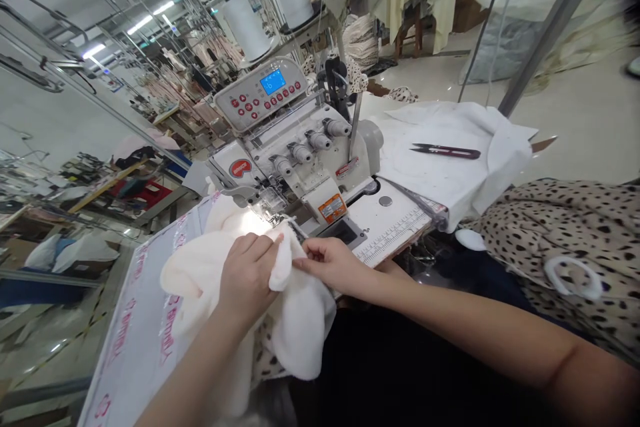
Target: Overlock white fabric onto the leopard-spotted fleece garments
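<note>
Head view shows the left hand [250, 277] closed over the white fleece cloth [300, 333] on the desk [135, 327], while the right hand [327, 260] pinches its edge just before the overlock machine [300, 160], seemingly to keep this edge flat and straight.

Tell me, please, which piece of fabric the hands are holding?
The cream fleece, gripped by left hand and right hand; the white cloth and spotted fabric lie untouched.
</note>
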`<state>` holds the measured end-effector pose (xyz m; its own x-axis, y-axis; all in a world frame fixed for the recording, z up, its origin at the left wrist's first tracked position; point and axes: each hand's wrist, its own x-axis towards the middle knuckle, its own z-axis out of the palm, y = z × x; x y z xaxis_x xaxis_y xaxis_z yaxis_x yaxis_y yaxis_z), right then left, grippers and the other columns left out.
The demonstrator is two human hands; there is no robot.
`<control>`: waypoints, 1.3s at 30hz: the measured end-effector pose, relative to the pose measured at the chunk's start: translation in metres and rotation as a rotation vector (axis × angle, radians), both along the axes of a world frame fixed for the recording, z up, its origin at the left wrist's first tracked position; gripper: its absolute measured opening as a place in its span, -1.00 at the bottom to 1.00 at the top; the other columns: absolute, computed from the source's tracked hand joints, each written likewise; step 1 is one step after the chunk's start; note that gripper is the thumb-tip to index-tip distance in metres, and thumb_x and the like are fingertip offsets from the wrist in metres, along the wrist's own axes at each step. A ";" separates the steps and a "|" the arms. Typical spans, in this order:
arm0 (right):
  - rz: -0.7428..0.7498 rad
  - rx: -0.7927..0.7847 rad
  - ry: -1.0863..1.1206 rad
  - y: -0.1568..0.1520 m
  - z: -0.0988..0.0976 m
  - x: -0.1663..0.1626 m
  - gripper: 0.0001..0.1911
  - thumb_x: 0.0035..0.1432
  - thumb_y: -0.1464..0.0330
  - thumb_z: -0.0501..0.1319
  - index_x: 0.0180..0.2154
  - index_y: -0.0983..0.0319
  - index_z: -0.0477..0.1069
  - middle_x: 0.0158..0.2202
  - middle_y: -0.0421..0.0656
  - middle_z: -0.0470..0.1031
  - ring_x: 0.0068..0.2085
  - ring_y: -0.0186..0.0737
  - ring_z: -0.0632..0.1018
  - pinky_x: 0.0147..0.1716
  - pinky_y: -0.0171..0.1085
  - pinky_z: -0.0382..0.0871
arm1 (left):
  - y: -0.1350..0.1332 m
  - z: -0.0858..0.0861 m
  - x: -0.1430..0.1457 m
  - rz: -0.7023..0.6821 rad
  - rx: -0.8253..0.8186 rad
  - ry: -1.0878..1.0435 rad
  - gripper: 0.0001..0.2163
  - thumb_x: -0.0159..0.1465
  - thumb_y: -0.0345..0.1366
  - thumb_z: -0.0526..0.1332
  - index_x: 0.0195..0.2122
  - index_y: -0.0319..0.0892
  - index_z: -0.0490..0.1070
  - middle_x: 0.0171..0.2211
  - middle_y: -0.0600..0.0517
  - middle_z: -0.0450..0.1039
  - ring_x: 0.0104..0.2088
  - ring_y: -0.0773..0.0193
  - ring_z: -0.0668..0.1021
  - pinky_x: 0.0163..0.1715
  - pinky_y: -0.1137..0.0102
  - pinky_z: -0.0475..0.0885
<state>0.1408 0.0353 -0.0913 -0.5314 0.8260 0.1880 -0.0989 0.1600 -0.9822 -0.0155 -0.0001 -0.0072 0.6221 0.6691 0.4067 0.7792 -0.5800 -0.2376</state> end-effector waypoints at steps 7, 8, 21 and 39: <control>-0.017 0.046 -0.054 -0.012 -0.007 0.005 -0.62 0.06 0.27 0.17 -0.63 0.29 0.07 -0.64 -0.32 0.03 -0.56 -0.43 0.12 -0.59 -0.43 -0.05 | -0.013 -0.002 0.011 0.047 -0.018 -0.044 -0.82 0.20 -0.41 0.07 -0.20 -0.31 0.37 -0.49 -0.04 0.31 -0.46 0.25 0.29 -0.45 0.32 0.21; -0.022 0.053 -0.055 -0.011 -0.007 0.006 -0.62 0.06 0.27 0.17 -0.63 0.29 0.07 -0.64 -0.32 0.03 -0.55 -0.43 0.12 -0.59 -0.43 -0.04 | -0.014 -0.002 0.012 0.056 -0.003 -0.021 -0.81 0.20 -0.41 0.07 -0.19 -0.32 0.37 -0.49 -0.03 0.31 -0.46 0.24 0.28 -0.45 0.32 0.20; -0.002 0.088 -0.129 -0.011 -0.004 0.001 -0.67 0.05 0.32 0.19 -0.61 0.29 0.11 -0.64 -0.33 0.04 -0.56 -0.44 0.13 -0.59 -0.43 -0.06 | -0.014 0.005 0.018 0.177 0.066 0.062 -0.92 0.14 -0.43 0.09 -0.48 -0.27 0.31 -0.51 -0.02 0.23 -0.44 0.22 0.27 -0.42 0.33 0.25; -0.069 0.196 -0.173 -0.007 0.005 0.007 -0.62 0.06 0.37 0.21 -0.64 0.30 0.07 -0.65 -0.34 0.00 -0.56 -0.45 0.11 -0.57 -0.42 -0.07 | -0.014 0.011 0.022 0.113 0.136 0.310 -0.90 0.14 -0.50 0.08 -0.37 -0.31 0.37 -0.55 0.00 0.23 -0.46 0.20 0.28 -0.44 0.31 0.26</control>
<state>0.1475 0.0280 -0.0862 -0.5134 0.8179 0.2596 0.0850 0.3495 -0.9331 0.0066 -0.0140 0.0035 0.6551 0.6933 0.3003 0.7152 -0.4408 -0.5424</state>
